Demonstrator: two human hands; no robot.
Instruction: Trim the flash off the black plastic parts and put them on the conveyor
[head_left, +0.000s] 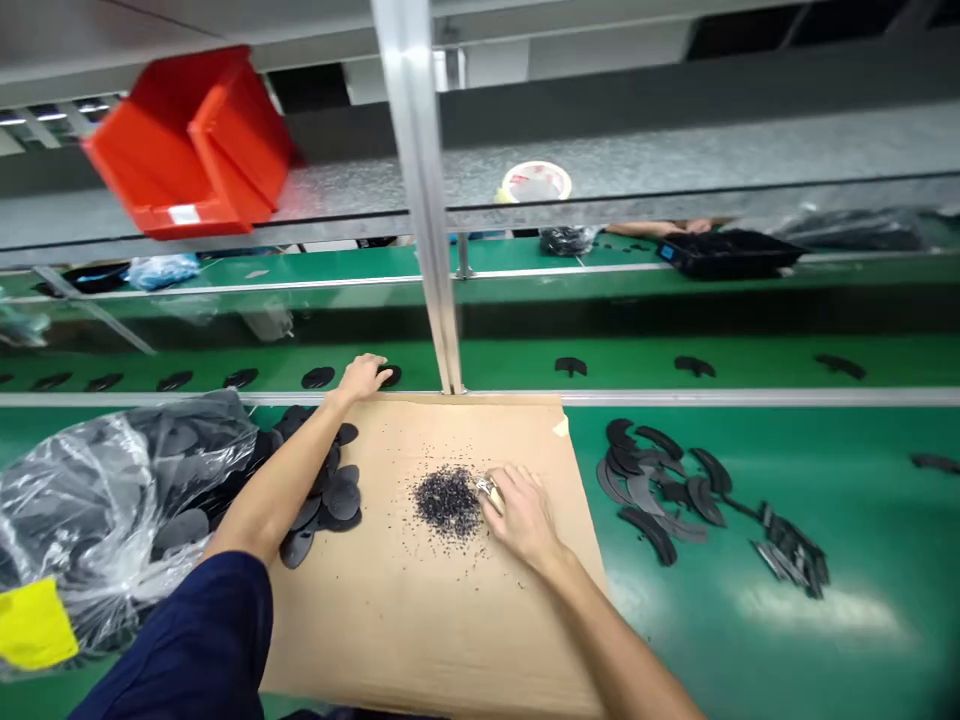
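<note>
Closest to me, a dark blue cloth sleeve (202,620) wraps my left upper arm, and a flat tan cardboard sheet (420,620) spreads beneath the fingers of my right hand (523,510). Far out to the left of those fingers I see a bright yellow square sheet (36,622) on a large clear plastic bag (82,490) filled with flat black pieces. My right fingers are curled narrow around a small silvery metal tool with a pale handle (484,484); its tip points at a loose heap of tiny black bits (447,500) just left of the fingertips.

Well right of that hand, on a glossy green work surface (720,650), lie a bundle of slim dark strips (791,550) and a scattered stack of curved black crescent pieces (652,490). A pile of flat black oval discs (341,500) sits between my right fingers and the bag, on the near side of my left hand (363,377).

That left hand reaches over the sheet's far edge, fingertips at a single black round disc (391,376); whether they pinch it or only rest there, I can't tell. Left of those fingers runs a spaced row of similar black discs (318,377); to their right, beyond a silvery metal post (420,200), are spaced black arched pieces (695,366).

Above and beyond my fingers, a grey metal shelf (720,150) carries an open red plastic bin (240,140) to the left and a pale tape roll (564,184) to the right. Farthest off, another person's hand (699,226) is at a black plastic tray (720,262).
</note>
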